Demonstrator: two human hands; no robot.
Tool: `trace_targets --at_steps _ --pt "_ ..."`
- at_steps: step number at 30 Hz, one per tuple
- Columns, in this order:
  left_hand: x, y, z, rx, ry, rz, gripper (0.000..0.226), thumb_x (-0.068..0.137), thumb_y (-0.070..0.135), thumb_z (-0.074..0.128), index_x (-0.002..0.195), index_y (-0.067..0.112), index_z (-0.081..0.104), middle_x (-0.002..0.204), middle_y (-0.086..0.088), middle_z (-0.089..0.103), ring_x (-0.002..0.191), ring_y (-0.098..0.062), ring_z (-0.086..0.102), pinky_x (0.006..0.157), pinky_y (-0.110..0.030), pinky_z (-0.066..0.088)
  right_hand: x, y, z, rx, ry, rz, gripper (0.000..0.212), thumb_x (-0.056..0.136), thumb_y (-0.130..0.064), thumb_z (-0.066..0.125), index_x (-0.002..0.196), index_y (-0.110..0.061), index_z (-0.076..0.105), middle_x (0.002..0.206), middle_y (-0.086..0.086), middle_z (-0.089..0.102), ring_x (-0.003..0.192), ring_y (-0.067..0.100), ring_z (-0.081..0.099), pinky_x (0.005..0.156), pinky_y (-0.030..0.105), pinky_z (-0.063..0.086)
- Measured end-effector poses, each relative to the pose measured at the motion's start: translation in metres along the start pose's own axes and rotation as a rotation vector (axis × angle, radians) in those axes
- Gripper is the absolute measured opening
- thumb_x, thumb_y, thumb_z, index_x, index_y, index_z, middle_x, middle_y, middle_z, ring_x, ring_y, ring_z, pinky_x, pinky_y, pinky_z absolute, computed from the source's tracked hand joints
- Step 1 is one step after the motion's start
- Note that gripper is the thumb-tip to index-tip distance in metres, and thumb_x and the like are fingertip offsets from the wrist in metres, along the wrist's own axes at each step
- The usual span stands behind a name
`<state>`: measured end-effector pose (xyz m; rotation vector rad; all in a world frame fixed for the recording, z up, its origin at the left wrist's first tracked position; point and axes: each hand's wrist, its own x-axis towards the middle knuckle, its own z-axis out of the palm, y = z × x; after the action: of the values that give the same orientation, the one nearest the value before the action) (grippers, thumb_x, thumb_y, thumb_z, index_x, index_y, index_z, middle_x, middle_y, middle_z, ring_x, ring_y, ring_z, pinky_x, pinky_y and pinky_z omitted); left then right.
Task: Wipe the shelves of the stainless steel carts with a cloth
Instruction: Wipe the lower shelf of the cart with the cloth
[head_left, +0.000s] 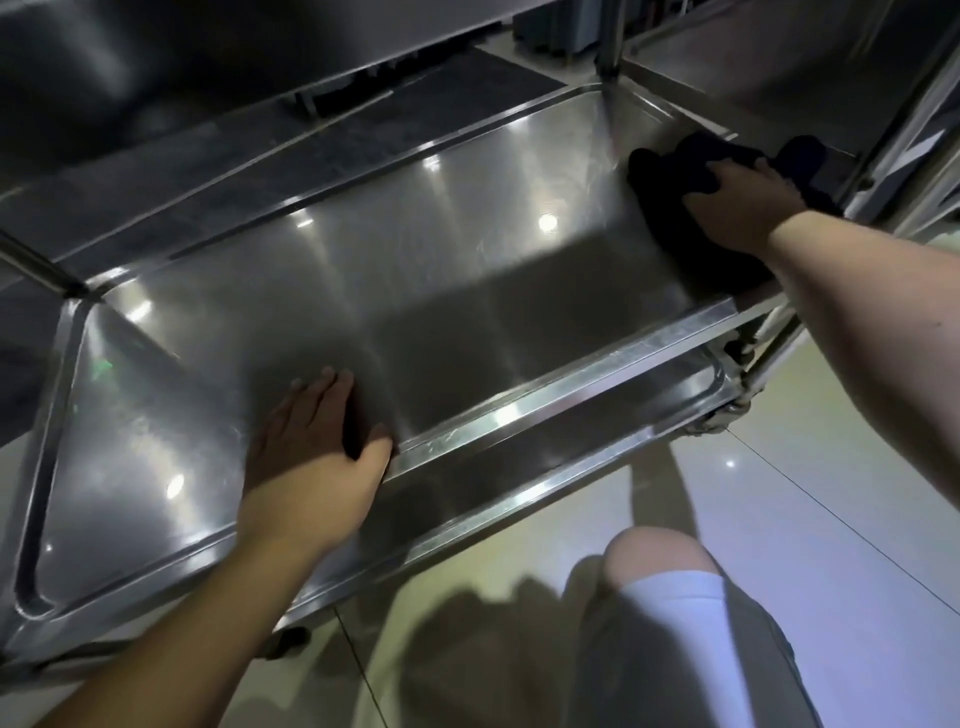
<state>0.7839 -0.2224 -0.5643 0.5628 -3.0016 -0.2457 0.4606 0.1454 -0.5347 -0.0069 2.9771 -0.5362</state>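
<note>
the dark cloth (670, 171) lies bunched at the upper right of the frame, in the far right corner of the steel shelf (415, 270), and the right hand (737, 202) sits on top of it, fingers curled into the folds and gripping it. the left hand (317, 441) is well apart at lower centre, fingers straight and flat on the shelf by its near rim (561, 384), holding nothing. the shelf's long axis runs from lower left to upper right, so the unwiped stretch lies down and left of the cloth, toward the left hand. the cloth itself is crumpled, its longer side running roughly from upper right toward the near rim; the next stroke likely drags it leftward along the shelf.
</note>
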Motion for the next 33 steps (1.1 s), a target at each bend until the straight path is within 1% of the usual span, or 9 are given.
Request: trace_targets --at_steps 4,9,12,16,19,23,27,30,33 --pt "-0.001 -0.002 0.0 -0.003 0.004 0.01 0.087 0.083 0.067 0.031 0.159 0.025 0.042 0.166 0.006 0.037 0.156 -0.022 0.027 0.125 -0.044 0.027 0.015 -0.006 0.004 0.015 -0.022 -0.028 0.078 0.086 -0.055 0.04 0.158 -0.024 0.034 0.165 0.016 0.029 0.154 0.037 0.021 0.123 0.055 0.018" --pt "-0.001 -0.001 -0.001 0.01 0.008 0.002 0.087 0.082 0.066 0.031 0.158 0.026 0.043 0.165 0.006 0.038 0.155 -0.022 0.029 0.124 -0.043 0.029 0.023 -0.048 0.02 0.053 -0.071 -0.113 0.07 0.095 -0.051 0.051 0.158 -0.022 0.038 0.162 0.018 0.037 0.148 0.04 0.035 0.122 0.045 0.028" --pt "0.0 0.002 -0.002 0.01 0.01 -0.009 0.086 0.081 0.066 0.03 0.156 0.026 0.044 0.165 0.006 0.039 0.155 -0.022 0.029 0.123 -0.043 0.03 -0.007 -0.103 0.041 0.072 -0.131 -0.341 0.058 0.098 -0.043 0.057 0.153 -0.026 0.048 0.157 0.012 0.047 0.143 0.035 0.044 0.119 0.041 0.032" --pt "-0.002 0.005 -0.004 0.013 0.011 -0.007 0.086 0.081 0.066 0.03 0.155 0.025 0.046 0.164 0.005 0.041 0.154 -0.024 0.031 0.122 -0.045 0.032 -0.066 -0.16 0.071 0.042 -0.234 -0.653 0.059 0.096 -0.05 0.058 0.152 -0.033 0.049 0.156 0.003 0.049 0.145 0.027 0.042 0.119 0.04 0.031" --pt "-0.004 0.005 -0.004 0.0 0.011 -0.018 0.086 0.081 0.067 0.03 0.155 0.026 0.045 0.163 0.006 0.041 0.154 -0.024 0.031 0.122 -0.045 0.031 -0.081 -0.157 0.073 0.037 -0.216 -0.732 0.056 0.098 -0.052 0.054 0.151 -0.034 0.049 0.155 0.0 0.051 0.146 0.023 0.041 0.119 0.039 0.03" --pt "-0.003 0.004 -0.003 -0.016 0.011 -0.027 0.084 0.082 0.069 0.031 0.155 0.03 0.044 0.164 0.008 0.039 0.154 -0.023 0.03 0.122 -0.046 0.031 -0.047 -0.097 0.047 0.046 -0.04 -0.492 0.051 0.101 -0.047 0.05 0.149 -0.031 0.05 0.15 0.01 0.055 0.137 0.035 0.05 0.115 0.05 0.036" --pt "-0.004 0.005 -0.003 -0.037 0.017 -0.04 0.079 0.082 0.066 0.031 0.153 0.032 0.044 0.163 0.008 0.04 0.153 -0.023 0.03 0.122 -0.045 0.031 -0.021 -0.009 0.015 -0.02 0.074 -0.101 0.062 0.096 -0.057 0.042 0.151 -0.028 0.045 0.154 0.02 0.047 0.141 0.043 0.043 0.12 0.056 0.029" --pt "-0.004 0.007 -0.003 -0.044 0.039 -0.04 0.069 0.087 0.058 0.039 0.149 0.029 0.049 0.159 0.004 0.045 0.15 -0.026 0.034 0.121 -0.045 0.031 -0.037 0.017 0.006 -0.06 0.093 0.015 0.065 0.086 -0.058 0.034 0.136 -0.022 0.053 0.14 0.025 0.055 0.126 0.048 0.053 0.11 0.055 0.042" --pt "-0.004 0.007 -0.002 -0.046 0.046 -0.041 0.06 0.095 0.046 0.054 0.15 0.023 0.05 0.159 0.0 0.047 0.15 -0.028 0.035 0.123 -0.045 0.03 -0.073 0.006 0.017 -0.074 0.194 0.041 0.052 0.087 -0.055 0.037 0.122 -0.023 0.059 0.124 0.022 0.066 0.11 0.047 0.063 0.096 0.049 0.051"
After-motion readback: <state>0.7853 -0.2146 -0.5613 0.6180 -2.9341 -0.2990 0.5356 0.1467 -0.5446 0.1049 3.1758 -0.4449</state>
